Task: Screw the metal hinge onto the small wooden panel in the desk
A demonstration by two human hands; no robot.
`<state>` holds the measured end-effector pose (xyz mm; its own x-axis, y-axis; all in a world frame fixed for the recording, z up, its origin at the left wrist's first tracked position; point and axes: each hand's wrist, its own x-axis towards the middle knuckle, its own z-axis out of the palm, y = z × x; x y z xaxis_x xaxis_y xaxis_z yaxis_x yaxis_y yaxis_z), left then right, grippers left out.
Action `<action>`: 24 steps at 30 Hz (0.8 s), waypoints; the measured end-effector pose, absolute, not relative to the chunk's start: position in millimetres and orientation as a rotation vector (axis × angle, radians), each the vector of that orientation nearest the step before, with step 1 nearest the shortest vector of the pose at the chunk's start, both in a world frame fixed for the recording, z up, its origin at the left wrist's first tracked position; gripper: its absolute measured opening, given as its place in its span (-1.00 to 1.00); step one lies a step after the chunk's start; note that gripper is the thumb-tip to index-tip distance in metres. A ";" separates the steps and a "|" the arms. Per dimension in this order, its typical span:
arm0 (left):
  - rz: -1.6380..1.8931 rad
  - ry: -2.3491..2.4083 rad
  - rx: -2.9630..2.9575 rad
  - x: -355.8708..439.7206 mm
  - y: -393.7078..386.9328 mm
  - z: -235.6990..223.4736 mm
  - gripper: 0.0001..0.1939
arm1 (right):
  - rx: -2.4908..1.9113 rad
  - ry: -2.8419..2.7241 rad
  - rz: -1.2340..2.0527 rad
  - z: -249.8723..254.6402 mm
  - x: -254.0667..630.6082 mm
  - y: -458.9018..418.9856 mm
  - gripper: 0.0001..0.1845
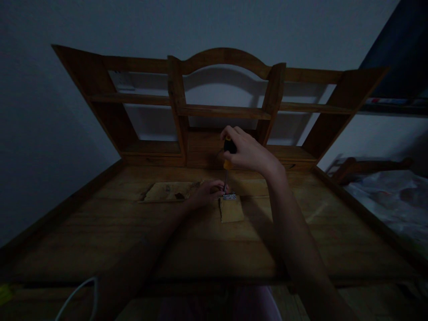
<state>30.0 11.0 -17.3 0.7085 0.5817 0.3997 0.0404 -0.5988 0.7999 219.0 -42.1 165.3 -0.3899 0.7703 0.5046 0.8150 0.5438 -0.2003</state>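
Note:
My right hand (pixel 245 150) is wrapped round the black and yellow handle of a screwdriver (pixel 228 165), held upright with its shaft pointing down. The tip meets a small metal hinge (pixel 229 196) at the back edge of a short wooden piece (pixel 232 210). My left hand (pixel 210 192) is beside the tip, its fingers closed in a pinch close to the hinge; what lies between them is too small to make out. A longer rough-edged wooden board (pixel 167 191) lies to the left, partly behind my left hand.
All this rests on a wooden desk (pixel 207 258) with raised side edges. A wooden shelf unit (pixel 224 111) with compartments and small drawers stands along the back, against the wall. At the right is a pile of pale plastic sheeting (pixel 391 200). The room is dim.

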 end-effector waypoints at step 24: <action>0.802 0.533 2.074 29.6 12.4 -16.7 -0.86 | -1.247 -2.223 -0.259 160.2 207.4 -39.7 -0.67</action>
<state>29.6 12.4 -16.7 0.7063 0.6149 0.3508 0.0856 -0.5661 0.8199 207.4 -39.7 160.2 -0.4017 0.7203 0.5656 0.8311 0.5461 -0.1053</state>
